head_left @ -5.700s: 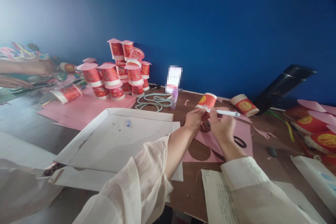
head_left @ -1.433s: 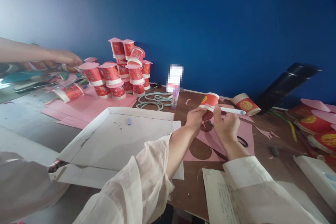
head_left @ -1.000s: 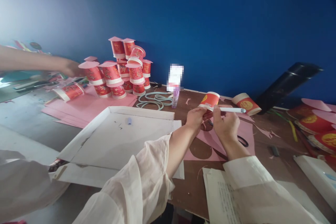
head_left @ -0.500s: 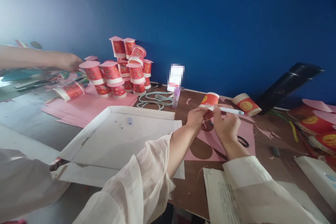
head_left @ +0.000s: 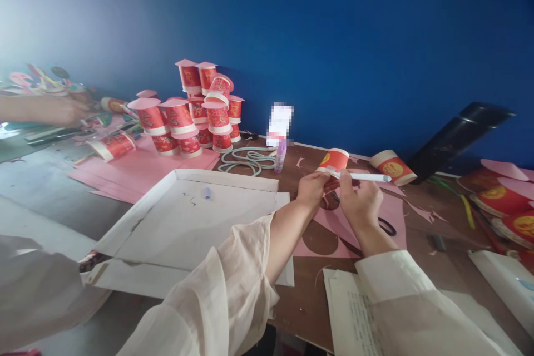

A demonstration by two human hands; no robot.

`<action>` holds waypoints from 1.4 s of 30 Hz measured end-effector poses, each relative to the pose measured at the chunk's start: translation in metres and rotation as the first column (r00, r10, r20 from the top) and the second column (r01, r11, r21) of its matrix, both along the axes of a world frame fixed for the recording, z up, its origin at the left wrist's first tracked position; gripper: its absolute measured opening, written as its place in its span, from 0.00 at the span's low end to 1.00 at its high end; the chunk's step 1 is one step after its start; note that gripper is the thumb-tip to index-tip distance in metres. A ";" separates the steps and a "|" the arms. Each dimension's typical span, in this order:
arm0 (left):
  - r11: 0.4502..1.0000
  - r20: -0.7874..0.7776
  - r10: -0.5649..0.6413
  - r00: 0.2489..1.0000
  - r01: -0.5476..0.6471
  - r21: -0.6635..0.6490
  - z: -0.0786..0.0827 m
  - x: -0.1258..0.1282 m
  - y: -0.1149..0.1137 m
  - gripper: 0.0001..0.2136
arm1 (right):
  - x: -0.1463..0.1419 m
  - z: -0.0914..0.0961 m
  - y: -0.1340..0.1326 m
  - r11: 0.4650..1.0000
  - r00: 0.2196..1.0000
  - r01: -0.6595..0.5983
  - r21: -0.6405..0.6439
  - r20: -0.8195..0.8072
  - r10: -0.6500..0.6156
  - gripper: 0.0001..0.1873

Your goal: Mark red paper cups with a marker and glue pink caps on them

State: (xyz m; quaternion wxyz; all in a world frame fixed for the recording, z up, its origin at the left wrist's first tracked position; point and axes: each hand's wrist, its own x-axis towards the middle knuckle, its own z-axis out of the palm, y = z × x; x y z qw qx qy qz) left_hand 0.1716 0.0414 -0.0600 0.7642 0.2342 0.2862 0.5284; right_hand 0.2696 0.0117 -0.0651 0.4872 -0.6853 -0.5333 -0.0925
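A red paper cup [head_left: 339, 159] with a yellow emblem and a white rim is gripped low down by my left hand [head_left: 312, 189], tilted above the table. My right hand [head_left: 362, 200] is closed round a white marker [head_left: 369, 177], its grey end pointing right and its other end close to the cup's lower rim. My fingers hide whether the marker touches the cup. Under my hands lie pink paper [head_left: 387, 206] with cut-out holes and partly hidden scissors [head_left: 387, 227]. A pale purple cap [head_left: 207, 193] rests in the open white box lid [head_left: 233, 211] to the left.
Stacked red cups with pink paper tops [head_left: 189, 117] stand at the back left. A purple tube [head_left: 280, 157], a lit phone [head_left: 280, 121], a coiled cable [head_left: 246, 160], another cup [head_left: 392, 167] and a black bottle [head_left: 459, 136] line the wall. Another person's hand [head_left: 69, 111] is far left.
The other person's hand at the far left has moved left, away from the stacked cups. My hands, the cup and the marker have hardly moved.
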 end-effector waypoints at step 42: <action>0.999 -0.012 -0.024 1.000 0.023 -0.033 0.004 -0.001 -0.002 0.11 | 0.005 -0.001 0.003 0.998 0.998 0.060 0.024 -0.014 -0.059 0.21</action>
